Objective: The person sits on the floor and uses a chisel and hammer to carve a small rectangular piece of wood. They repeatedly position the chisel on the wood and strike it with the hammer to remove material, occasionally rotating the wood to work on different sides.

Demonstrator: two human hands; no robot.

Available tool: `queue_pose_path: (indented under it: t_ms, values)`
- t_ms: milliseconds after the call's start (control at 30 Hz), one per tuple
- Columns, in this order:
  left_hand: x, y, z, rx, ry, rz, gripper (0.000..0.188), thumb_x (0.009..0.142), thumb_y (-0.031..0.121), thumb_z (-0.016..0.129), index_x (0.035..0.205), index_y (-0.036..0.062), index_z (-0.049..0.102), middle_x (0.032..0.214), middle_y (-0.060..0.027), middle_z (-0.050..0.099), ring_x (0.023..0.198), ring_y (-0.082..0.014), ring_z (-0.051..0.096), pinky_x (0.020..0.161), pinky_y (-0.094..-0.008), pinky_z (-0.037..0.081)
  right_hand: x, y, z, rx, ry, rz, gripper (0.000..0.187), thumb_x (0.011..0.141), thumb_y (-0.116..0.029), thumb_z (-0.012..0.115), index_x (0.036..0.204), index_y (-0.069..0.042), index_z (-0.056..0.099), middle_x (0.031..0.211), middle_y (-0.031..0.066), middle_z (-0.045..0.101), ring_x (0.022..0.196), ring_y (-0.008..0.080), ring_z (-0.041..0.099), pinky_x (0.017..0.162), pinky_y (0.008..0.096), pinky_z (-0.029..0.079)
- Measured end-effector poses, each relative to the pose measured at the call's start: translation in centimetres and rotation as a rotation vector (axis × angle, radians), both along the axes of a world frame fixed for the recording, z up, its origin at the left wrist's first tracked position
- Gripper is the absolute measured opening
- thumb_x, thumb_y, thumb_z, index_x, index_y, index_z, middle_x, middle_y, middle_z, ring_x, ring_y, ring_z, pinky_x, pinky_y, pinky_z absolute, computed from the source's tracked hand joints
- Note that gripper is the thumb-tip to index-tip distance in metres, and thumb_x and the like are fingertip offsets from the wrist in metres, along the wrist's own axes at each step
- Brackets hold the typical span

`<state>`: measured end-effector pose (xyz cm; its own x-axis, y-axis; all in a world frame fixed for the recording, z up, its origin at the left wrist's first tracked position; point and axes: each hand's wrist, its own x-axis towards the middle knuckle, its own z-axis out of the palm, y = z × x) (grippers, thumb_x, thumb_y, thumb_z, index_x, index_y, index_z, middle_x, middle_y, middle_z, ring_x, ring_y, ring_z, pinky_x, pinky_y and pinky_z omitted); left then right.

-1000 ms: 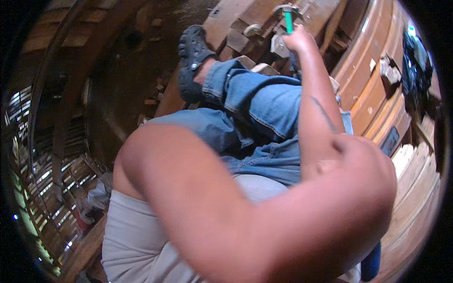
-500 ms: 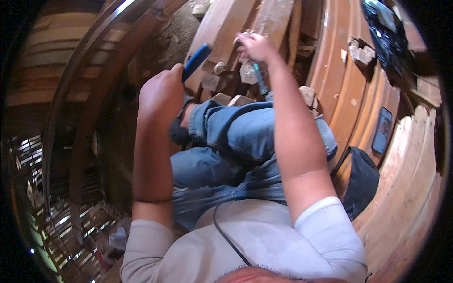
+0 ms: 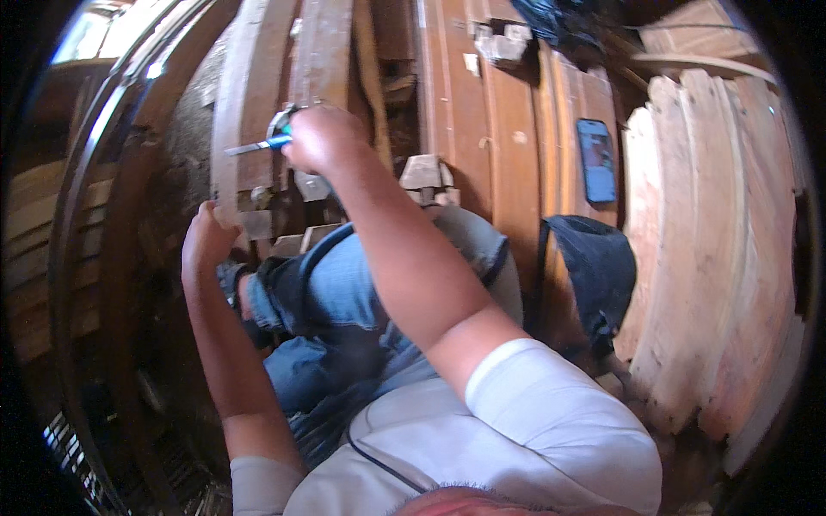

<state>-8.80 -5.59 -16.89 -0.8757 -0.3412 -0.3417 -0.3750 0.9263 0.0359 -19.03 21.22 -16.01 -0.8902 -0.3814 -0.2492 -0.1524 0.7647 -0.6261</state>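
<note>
My right hand (image 3: 323,138) is closed around a hand tool (image 3: 249,148) with a blue-green handle. Its thin metal blade points left over a long wooden beam (image 3: 245,95). Lower and to the left, my left hand (image 3: 209,242) is near the beam's end with its fingers curled. Whatever it holds, if anything, I cannot make out. Just below the beam ends, my bent leg in blue jeans (image 3: 335,279) lies across the work spot.
Wood offcuts (image 3: 422,175) lie by my knee. To the right are varnished boards (image 3: 508,146), a wood block (image 3: 503,43), a phone (image 3: 595,161), a black cloth item (image 3: 594,267) and pale planks (image 3: 688,258). A black plastic bag (image 3: 551,17) is at the far edge.
My view has swung right. The blue object that stood out of my left hand no longer shows there. My right hand has come left across my body and now holds the bladed tool.
</note>
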Motion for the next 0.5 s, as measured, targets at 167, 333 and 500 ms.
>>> queue_pose_path:
  t_ms: [167, 333, 500]
  values:
    - [-0.2, 0.8, -10.9, 0.304, 0.223, -0.011, 0.063, 0.086, 0.027, 0.082, 0.142, 0.0095, 0.06, 0.121, -0.0221, 0.07, 0.113, -0.0374, 0.067, 0.096, -0.0461, 0.053, -0.4, 0.1, 0.8, -0.253, -0.005, -0.281, 0.037, 0.09, -0.04, 0.074, 0.107, -0.007, 0.077, 0.104, 0.0195, 0.077, 0.1, 0.037, 0.074, 0.092, 0.0473, 0.058]
    - [-0.5, 3.1, -11.3, 0.307, 0.473, 0.055, 0.038, 0.092, 0.026, 0.076, 0.124, 0.0068, 0.072, 0.112, -0.0183, 0.073, 0.106, -0.0333, 0.07, 0.093, -0.042, 0.054, -0.4, -0.1, 1.3, -0.39, -0.042, -0.316, 0.039, 0.092, -0.041, 0.073, 0.111, -0.007, 0.075, 0.104, 0.0204, 0.076, 0.102, 0.0373, 0.073, 0.092, 0.0475, 0.057]
    - [-0.9, 1.6, -7.0, 0.765, 0.72, 0.111, 0.034, 0.101, 0.028, 0.07, 0.124, 0.0029, 0.07, 0.11, -0.0083, 0.074, 0.1, -0.0184, 0.068, 0.09, -0.0347, 0.053, -1.0, -2.2, -0.9, -0.63, 0.04, -0.337, 0.039, 0.099, -0.038, 0.067, 0.116, -0.004, 0.072, 0.098, 0.0193, 0.076, 0.09, 0.0343, 0.075, 0.083, 0.0473, 0.058]
